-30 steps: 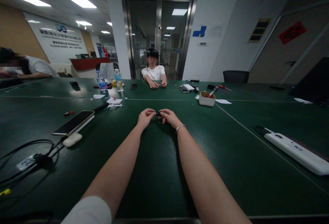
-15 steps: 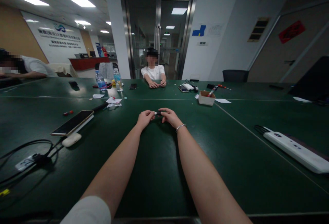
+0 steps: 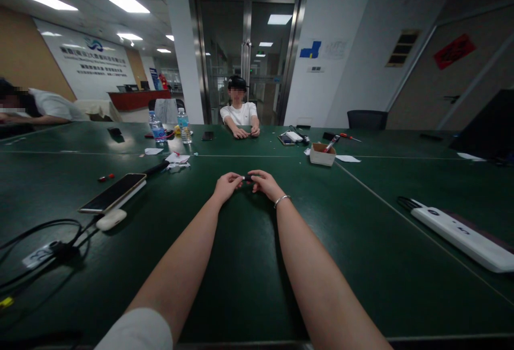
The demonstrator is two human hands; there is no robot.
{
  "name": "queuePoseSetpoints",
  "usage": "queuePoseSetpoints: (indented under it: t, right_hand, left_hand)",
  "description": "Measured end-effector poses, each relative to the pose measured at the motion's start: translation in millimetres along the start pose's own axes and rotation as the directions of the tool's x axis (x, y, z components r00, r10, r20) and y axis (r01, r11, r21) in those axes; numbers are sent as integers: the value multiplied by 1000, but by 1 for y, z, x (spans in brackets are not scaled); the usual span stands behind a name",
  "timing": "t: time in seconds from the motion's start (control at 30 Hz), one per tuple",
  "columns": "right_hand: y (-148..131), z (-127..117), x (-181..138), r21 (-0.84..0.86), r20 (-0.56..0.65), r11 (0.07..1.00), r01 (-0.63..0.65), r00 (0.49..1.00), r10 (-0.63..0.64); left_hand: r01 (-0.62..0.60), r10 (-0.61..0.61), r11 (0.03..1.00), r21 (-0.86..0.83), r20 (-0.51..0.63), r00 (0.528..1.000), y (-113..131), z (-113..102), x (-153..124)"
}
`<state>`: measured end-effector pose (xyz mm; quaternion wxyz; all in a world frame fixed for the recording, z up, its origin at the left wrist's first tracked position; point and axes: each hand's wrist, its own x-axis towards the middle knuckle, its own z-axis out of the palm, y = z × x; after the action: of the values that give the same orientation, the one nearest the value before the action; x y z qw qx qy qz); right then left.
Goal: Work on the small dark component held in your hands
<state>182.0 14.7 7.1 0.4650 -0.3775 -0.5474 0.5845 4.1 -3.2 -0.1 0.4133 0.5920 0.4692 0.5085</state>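
Observation:
Both my hands meet over the green table, on a small black cylinder with a silver band (image 3: 247,178); its exact kind is too small to make out. My left hand (image 3: 228,184) pinches the silver end between thumb and fingertips. Around the black end, the thumb and fingers of my right hand (image 3: 263,181) are closed. The cylinder lies roughly level, and its two ends are hidden by my fingers. A silver bracelet (image 3: 282,200) circles my right wrist.
Left of my arms lie a phone (image 3: 115,192), a white mouse-like piece (image 3: 112,220) and black cables (image 3: 66,248). A small box (image 3: 322,156) stands ahead right; a long white device (image 3: 461,232) lies far right. Across the table sits a person (image 3: 241,112) near two bottles (image 3: 184,125).
Less bright silver shows between my fingertips than before. My hands stay in nearly the same place, both still on the cylinder.

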Motion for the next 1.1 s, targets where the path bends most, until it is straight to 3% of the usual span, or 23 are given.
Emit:
queuePoseSetpoints:
  t: [0.23, 0.43, 0.87, 1.1]
  right_hand:
    - [-1, 3, -3, -27, 12, 999, 24, 1000, -23]
    - [-6, 2, -10, 28, -12, 998, 59, 998, -58]
    - [-4, 4, -7, -48, 24, 998, 38, 999, -37]
    - [-1, 3, -5, -8, 52, 999, 48, 998, -48]
  left_hand:
    - [26, -16, 981, 190, -56, 998, 3, 1, -1]
    - [63, -42, 987, 145, -150, 988, 7, 0, 1]
    - [62, -36, 981, 186, -140, 989, 8, 2, -4]
    - [64, -34, 976, 207, -146, 989, 8, 3, -2]
